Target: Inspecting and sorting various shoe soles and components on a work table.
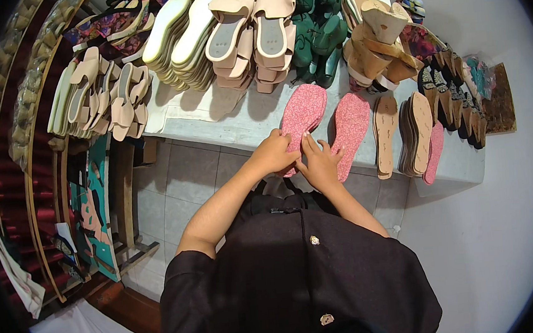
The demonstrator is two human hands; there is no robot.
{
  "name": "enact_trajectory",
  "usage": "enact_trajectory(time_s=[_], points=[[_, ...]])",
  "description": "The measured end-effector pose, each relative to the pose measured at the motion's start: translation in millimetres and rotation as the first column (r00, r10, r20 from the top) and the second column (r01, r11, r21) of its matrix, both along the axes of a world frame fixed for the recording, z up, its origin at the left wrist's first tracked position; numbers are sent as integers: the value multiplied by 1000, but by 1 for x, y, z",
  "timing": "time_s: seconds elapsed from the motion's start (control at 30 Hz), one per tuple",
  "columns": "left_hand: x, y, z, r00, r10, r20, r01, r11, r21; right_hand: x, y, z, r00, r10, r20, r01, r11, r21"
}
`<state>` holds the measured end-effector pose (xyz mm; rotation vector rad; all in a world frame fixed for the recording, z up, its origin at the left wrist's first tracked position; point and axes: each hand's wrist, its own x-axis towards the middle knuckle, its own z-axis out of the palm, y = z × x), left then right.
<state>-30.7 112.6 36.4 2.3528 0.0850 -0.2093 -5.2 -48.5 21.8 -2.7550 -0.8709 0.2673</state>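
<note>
Two stacks of pink patterned insoles lie near the bench's front edge: the left pink stack (304, 108) and the right pink stack (351, 122). My left hand (275, 152) is closed on the narrow heel end of the left stack, fingers curled over its left side. Against that same heel rests my right hand (320, 162), its thumb near the left hand and its index finger on the pink surface. The other right fingers are spread toward the right stack's heel. The undersides of the heels are hidden by my hands.
Tan insoles (422, 126) stand stacked to the right on the white bench (213, 124). Beige sandals (230, 38), cream soles (168, 33), green shoes (323, 30) and wooden shoe lasts (370, 52) line the back. A wooden rack (26, 160) stands left; a wall (502, 223) bounds the right.
</note>
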Motion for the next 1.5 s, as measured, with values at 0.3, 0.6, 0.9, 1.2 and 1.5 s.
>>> enact_trajectory(time_s=[0.3,0.6,0.9,1.2,1.5], points=[[24,29,37,943,-34,-330,-38,977,-209,1,1,1,1000,0,15,1,1000,-26],[7,110,71,974,-28,-227,-168,583,-795,5,2,13,999,-2,-43,0,999,-34],[-20,48,46,982,7,-191,-181,352,-918,27,-30,-11,965,-262,13,228,863,450],[5,-21,13,987,-124,-102,-93,76,-993,26,-53,7,757,-650,-73,647,729,224],[30,-56,-3,987,7,-163,-149,442,-885,34,-79,-5,631,-429,-646,769,237,594]])
